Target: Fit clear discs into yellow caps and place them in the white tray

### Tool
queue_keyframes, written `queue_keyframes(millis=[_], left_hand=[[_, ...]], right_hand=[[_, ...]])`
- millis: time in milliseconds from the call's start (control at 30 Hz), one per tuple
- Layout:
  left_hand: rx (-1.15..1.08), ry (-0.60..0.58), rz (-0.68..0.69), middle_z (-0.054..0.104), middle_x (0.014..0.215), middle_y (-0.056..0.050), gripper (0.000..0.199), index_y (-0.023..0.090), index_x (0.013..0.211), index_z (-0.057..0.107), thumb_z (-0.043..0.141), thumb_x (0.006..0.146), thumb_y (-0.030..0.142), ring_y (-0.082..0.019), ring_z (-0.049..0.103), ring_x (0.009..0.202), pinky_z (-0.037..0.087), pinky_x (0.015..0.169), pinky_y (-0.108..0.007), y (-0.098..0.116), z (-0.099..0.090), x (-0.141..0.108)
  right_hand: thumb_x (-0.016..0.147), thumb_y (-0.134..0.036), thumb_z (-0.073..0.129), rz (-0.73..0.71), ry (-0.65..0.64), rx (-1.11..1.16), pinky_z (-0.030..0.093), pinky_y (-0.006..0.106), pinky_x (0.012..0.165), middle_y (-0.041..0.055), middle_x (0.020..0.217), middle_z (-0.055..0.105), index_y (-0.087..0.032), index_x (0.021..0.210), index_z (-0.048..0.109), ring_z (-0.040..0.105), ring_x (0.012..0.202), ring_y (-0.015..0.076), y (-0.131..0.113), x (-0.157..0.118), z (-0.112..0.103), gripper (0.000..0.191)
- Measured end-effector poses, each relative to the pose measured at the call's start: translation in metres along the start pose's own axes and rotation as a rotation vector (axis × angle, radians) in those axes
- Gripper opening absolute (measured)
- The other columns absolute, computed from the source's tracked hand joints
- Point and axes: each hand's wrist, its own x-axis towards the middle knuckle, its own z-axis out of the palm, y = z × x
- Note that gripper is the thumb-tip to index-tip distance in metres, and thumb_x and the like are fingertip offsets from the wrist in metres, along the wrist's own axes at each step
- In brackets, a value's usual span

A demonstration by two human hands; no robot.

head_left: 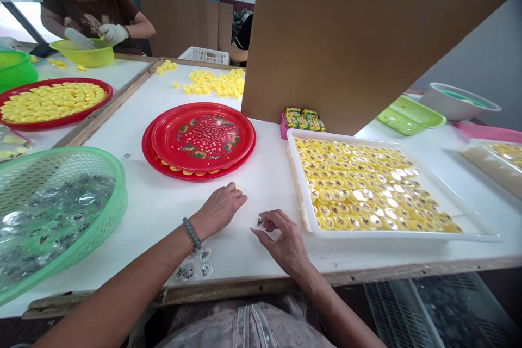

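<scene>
My right hand (281,234) pinches a small clear disc (260,222); my left hand (218,207) curls over a mostly hidden yellow piece (243,205). Around them on the white surface (271,174): green basket (118,185) at nine o'clock, red trays (163,144) at eleven, white tray (346,235) at three.

Round red plastic upper tray (171,144) was smooth and glossy; perforated green plastic basket (119,179), satiny; clear round plastic covers (206,269), shiny; white bench (269,174), smooth; wooden edging (228,287), rough; tall brown cardboard panel (326,38), matt.
</scene>
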Motion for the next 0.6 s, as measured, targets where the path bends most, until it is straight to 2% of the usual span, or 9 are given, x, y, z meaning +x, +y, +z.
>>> queue_keyframes(millis=[133, 233, 300, 467, 600], left_hand=[[0.035, -0.021, -0.051, 0.061, 0.083, -0.009, 0.006, 0.016, 0.085, 0.059, 0.053, 0.082, 0.017, -0.025, 0.049, 0.089, 0.040, 0.075, -0.034, 0.011, 0.009, 0.002], [-0.016, -0.032, -0.183, 0.063, 0.085, -0.010, 0.018, 0.015, 0.087, 0.060, 0.062, 0.079, 0.031, -0.026, 0.054, 0.089, 0.041, 0.074, -0.034, 0.026, 0.015, -0.002], [-0.090, -0.036, -0.298, 0.064, 0.081, -0.010, 0.023, 0.015, 0.084, 0.061, 0.058, 0.081, 0.038, -0.025, 0.057, 0.082, 0.040, 0.069, -0.033, 0.034, 0.018, -0.007], [-0.473, 0.005, -0.541, 0.067, 0.072, -0.004, 0.029, 0.022, 0.084, 0.067, 0.043, 0.086, 0.039, -0.019, 0.059, 0.065, 0.038, 0.061, -0.028, 0.036, 0.029, -0.019], [-0.811, 0.038, -0.587, 0.062, 0.060, 0.000, 0.031, 0.022, 0.089, 0.068, 0.040, 0.085, 0.035, -0.016, 0.055, 0.053, 0.039, 0.055, -0.026, 0.030, 0.036, -0.025]], right_hand=[[0.073, -0.017, 0.067, -0.018, 0.020, -0.010, 0.049, 0.025, 0.066, 0.0011, 0.080, 0.057, -0.019, 0.096, 0.059, 0.054, 0.067, 0.0122, 0.003, -0.002, -0.006, 0.024], [0.074, -0.018, 0.066, -0.037, 0.007, -0.060, 0.048, 0.024, 0.065, 0.0015, 0.081, 0.057, -0.020, 0.096, 0.060, 0.054, 0.068, 0.0124, 0.006, -0.005, -0.009, 0.022], [0.076, -0.020, 0.066, -0.058, -0.021, -0.095, 0.048, 0.024, 0.065, 0.0022, 0.083, 0.057, -0.020, 0.097, 0.060, 0.055, 0.069, 0.0125, 0.008, -0.006, -0.011, 0.022], [0.080, -0.024, 0.063, -0.127, -0.159, -0.180, 0.047, 0.025, 0.065, 0.0041, 0.089, 0.058, -0.020, 0.102, 0.058, 0.057, 0.075, 0.0145, 0.010, -0.004, -0.014, 0.023], [0.082, -0.019, 0.059, -0.229, -0.311, -0.267, 0.046, 0.026, 0.073, 0.0055, 0.096, 0.059, -0.019, 0.106, 0.058, 0.058, 0.084, 0.0162, 0.005, 0.010, -0.015, 0.024]])
